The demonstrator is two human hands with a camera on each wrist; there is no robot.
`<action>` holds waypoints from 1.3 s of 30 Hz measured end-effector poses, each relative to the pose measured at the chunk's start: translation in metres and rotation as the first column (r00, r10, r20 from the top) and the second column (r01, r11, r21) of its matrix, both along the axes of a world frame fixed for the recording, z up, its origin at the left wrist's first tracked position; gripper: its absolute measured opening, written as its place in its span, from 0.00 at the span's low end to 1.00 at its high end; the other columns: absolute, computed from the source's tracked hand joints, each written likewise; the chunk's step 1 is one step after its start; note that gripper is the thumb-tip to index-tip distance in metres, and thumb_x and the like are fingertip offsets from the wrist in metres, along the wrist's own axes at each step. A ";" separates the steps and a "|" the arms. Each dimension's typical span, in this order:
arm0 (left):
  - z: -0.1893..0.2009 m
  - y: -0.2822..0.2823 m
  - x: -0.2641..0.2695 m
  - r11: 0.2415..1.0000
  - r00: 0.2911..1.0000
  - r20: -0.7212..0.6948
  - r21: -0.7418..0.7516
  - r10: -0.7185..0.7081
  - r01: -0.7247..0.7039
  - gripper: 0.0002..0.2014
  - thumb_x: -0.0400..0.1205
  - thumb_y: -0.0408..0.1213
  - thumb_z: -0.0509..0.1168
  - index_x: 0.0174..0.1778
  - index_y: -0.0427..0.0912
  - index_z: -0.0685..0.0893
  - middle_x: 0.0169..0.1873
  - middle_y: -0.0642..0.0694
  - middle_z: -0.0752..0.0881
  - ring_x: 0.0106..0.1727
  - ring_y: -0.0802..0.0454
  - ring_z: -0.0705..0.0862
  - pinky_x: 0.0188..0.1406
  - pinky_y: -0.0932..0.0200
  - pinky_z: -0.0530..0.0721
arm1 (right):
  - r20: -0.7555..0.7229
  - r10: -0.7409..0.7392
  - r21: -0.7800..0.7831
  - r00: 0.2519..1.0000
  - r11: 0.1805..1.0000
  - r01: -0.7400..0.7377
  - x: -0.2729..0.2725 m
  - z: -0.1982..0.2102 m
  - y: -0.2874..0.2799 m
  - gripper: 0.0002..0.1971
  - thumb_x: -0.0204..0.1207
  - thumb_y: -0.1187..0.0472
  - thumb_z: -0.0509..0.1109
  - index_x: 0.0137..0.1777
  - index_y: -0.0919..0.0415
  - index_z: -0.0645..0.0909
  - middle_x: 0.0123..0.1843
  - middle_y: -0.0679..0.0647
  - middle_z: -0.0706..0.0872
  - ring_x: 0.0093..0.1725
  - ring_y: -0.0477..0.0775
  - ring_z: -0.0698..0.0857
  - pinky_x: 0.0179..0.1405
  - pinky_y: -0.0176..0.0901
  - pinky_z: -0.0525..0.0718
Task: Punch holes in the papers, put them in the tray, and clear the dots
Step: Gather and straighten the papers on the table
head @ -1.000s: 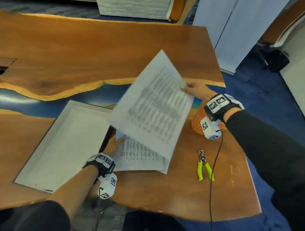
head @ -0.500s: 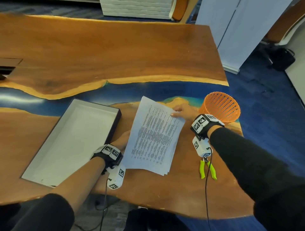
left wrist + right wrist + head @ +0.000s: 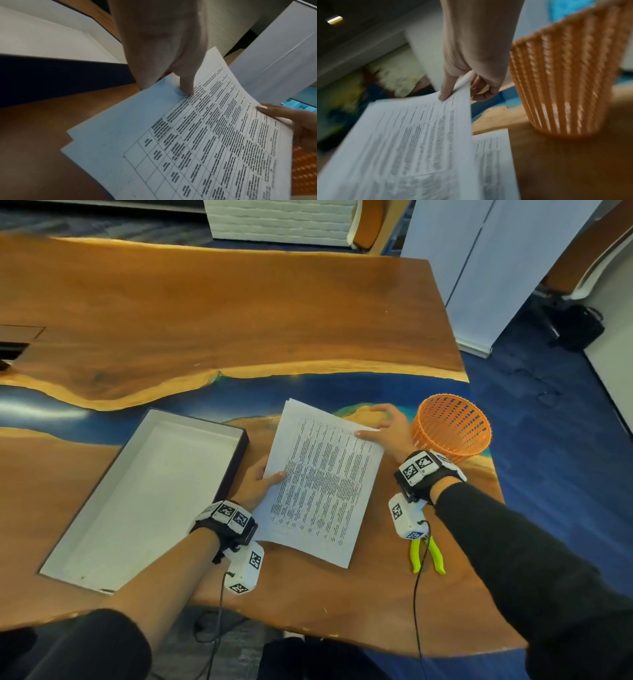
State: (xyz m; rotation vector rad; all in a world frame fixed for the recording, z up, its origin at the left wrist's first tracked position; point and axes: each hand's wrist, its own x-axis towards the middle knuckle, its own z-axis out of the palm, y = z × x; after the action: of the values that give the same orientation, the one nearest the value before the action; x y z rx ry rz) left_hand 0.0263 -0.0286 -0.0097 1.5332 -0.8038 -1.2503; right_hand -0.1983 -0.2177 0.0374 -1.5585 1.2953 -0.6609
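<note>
Our left hand [image 3: 255, 486] pinches the papers [image 3: 322, 484] at their nine o'clock edge, thumb on top; our right hand [image 3: 388, 428] pinches the two o'clock corner. The thin, floppy sheets slide apart, so we judge opposite edges the best hold. The tray [image 3: 102, 494] lies at nine o'clock, basket [image 3: 452, 426] at two

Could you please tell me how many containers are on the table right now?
2. A white tray lies left of the papers, beside the left hand. An orange basket stands right of them, behind the right hand. None seems hidden.
</note>
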 end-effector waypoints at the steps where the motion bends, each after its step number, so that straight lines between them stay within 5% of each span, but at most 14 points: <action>1: 0.000 0.000 0.000 1.000 1.000 0.004 0.005 0.020 -0.020 0.15 0.82 0.24 0.63 0.65 0.31 0.77 0.56 0.41 0.88 0.57 0.43 0.87 0.62 0.39 0.84 | 0.097 -0.098 0.042 0.990 0.995 0.094 -0.002 -0.003 0.003 0.30 0.57 0.68 0.84 0.60 0.58 0.77 0.47 0.48 0.85 0.45 0.47 0.86 0.38 0.42 0.85; 4: 0.002 -0.002 0.000 0.998 0.997 -0.048 -0.014 0.065 -0.066 0.13 0.82 0.25 0.63 0.62 0.37 0.80 0.58 0.37 0.86 0.60 0.34 0.85 0.63 0.33 0.82 | 0.294 -0.271 0.265 0.917 0.945 0.194 -0.005 -0.017 0.015 0.34 0.59 0.68 0.83 0.66 0.58 0.73 0.58 0.60 0.86 0.53 0.58 0.88 0.48 0.52 0.87; 7: 0.006 -0.010 -0.001 0.991 0.989 -0.078 -0.038 0.127 -0.130 0.15 0.83 0.27 0.62 0.66 0.41 0.79 0.62 0.35 0.85 0.63 0.33 0.83 0.64 0.31 0.80 | 0.321 -0.138 0.363 0.937 0.932 0.013 -0.003 -0.027 0.032 0.30 0.68 0.67 0.78 0.70 0.61 0.72 0.63 0.61 0.86 0.53 0.53 0.89 0.51 0.50 0.88; 10: 0.016 -0.020 -0.006 0.971 0.979 -0.019 -0.125 0.204 -0.205 0.20 0.85 0.30 0.61 0.74 0.41 0.73 0.67 0.39 0.82 0.65 0.41 0.83 0.62 0.41 0.84 | 0.264 -0.021 0.246 0.964 0.968 -0.046 0.006 -0.029 0.047 0.23 0.75 0.68 0.70 0.71 0.65 0.72 0.67 0.62 0.83 0.60 0.57 0.85 0.55 0.47 0.86; 12: 0.026 -0.026 -0.014 0.939 0.954 0.077 -0.212 0.291 -0.269 0.18 0.86 0.32 0.59 0.73 0.41 0.71 0.62 0.46 0.83 0.59 0.56 0.85 0.54 0.57 0.87 | 0.244 -0.057 0.085 0.968 0.996 0.037 0.014 -0.022 0.056 0.19 0.79 0.69 0.66 0.69 0.65 0.73 0.65 0.59 0.83 0.61 0.54 0.83 0.57 0.44 0.85; 15: 0.037 -0.032 -0.027 0.893 0.908 0.185 -0.333 0.376 -0.302 0.14 0.88 0.38 0.57 0.69 0.40 0.71 0.52 0.60 0.83 0.50 0.72 0.85 0.49 0.61 0.87 | 0.328 -0.119 -0.093 0.937 0.983 0.157 0.024 -0.010 0.071 0.14 0.81 0.69 0.62 0.64 0.57 0.74 0.58 0.51 0.84 0.56 0.45 0.83 0.51 0.29 0.84; 17: 0.037 -0.032 -0.033 0.878 0.892 0.220 -0.378 0.394 -0.294 0.14 0.88 0.37 0.56 0.68 0.40 0.70 0.53 0.62 0.82 0.52 0.74 0.84 0.51 0.67 0.85 | 0.344 -0.121 -0.171 0.931 0.967 0.189 0.025 -0.008 0.077 0.12 0.82 0.68 0.62 0.61 0.54 0.74 0.56 0.48 0.84 0.54 0.38 0.83 0.52 0.28 0.83; 19: 0.036 -0.028 -0.039 0.879 0.897 0.231 -0.396 0.377 -0.267 0.14 0.88 0.35 0.56 0.68 0.51 0.69 0.55 0.62 0.82 0.54 0.73 0.84 0.50 0.73 0.83 | 0.312 -0.102 -0.223 0.945 0.959 0.177 0.023 -0.010 0.084 0.10 0.82 0.67 0.61 0.61 0.57 0.75 0.56 0.46 0.83 0.52 0.36 0.83 0.52 0.27 0.84; 22: 0.026 -0.019 -0.044 0.908 0.905 0.260 -0.344 0.337 -0.239 0.26 0.87 0.34 0.58 0.66 0.74 0.61 0.60 0.60 0.80 0.60 0.62 0.83 0.61 0.62 0.82 | 0.236 -0.087 -0.208 0.968 0.968 0.138 0.018 -0.026 0.093 0.14 0.82 0.69 0.61 0.66 0.62 0.74 0.58 0.47 0.82 0.57 0.41 0.81 0.56 0.28 0.81; 26: 0.003 -0.011 -0.041 0.935 0.924 0.220 -0.240 0.312 -0.259 0.24 0.85 0.28 0.60 0.75 0.51 0.63 0.58 0.62 0.80 0.58 0.64 0.82 0.67 0.51 0.79 | 0.178 -0.136 -0.117 0.975 0.980 0.158 0.013 -0.040 0.096 0.15 0.82 0.70 0.60 0.67 0.66 0.75 0.59 0.50 0.82 0.60 0.47 0.79 0.63 0.45 0.79; 29: 0.002 -0.013 -0.033 0.942 0.929 0.208 -0.211 0.305 -0.261 0.27 0.83 0.29 0.65 0.77 0.44 0.65 0.62 0.53 0.82 0.64 0.50 0.83 0.67 0.43 0.81 | 0.176 -0.139 -0.101 0.974 0.982 0.158 0.012 -0.039 0.091 0.14 0.82 0.69 0.60 0.67 0.66 0.76 0.59 0.53 0.83 0.59 0.48 0.80 0.59 0.44 0.80; 34: 0.006 -0.017 -0.021 0.956 0.943 0.204 -0.189 0.262 -0.225 0.25 0.81 0.37 0.69 0.74 0.47 0.71 0.64 0.47 0.84 0.62 0.49 0.85 0.61 0.50 0.85 | 0.130 -0.109 -0.056 0.985 0.991 0.117 0.017 -0.042 0.079 0.10 0.83 0.68 0.59 0.62 0.64 0.75 0.51 0.56 0.86 0.49 0.56 0.87 0.50 0.50 0.86; 39: 0.002 -0.011 -0.007 0.977 0.943 0.297 -0.188 0.152 -0.098 0.18 0.85 0.33 0.62 0.71 0.47 0.73 0.55 0.54 0.84 0.49 0.72 0.86 0.46 0.75 0.84 | -0.040 -0.041 -0.090 0.998 0.995 0.037 0.016 -0.064 0.072 0.13 0.84 0.69 0.53 0.56 0.70 0.79 0.48 0.56 0.84 0.47 0.53 0.82 0.47 0.42 0.77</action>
State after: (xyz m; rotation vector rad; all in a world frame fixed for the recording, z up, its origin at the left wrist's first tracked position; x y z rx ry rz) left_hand 0.0192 -0.0395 -0.0078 1.6330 -0.9715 -0.8337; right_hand -0.1820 -0.1459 -0.0262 -1.6296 1.3463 -0.7230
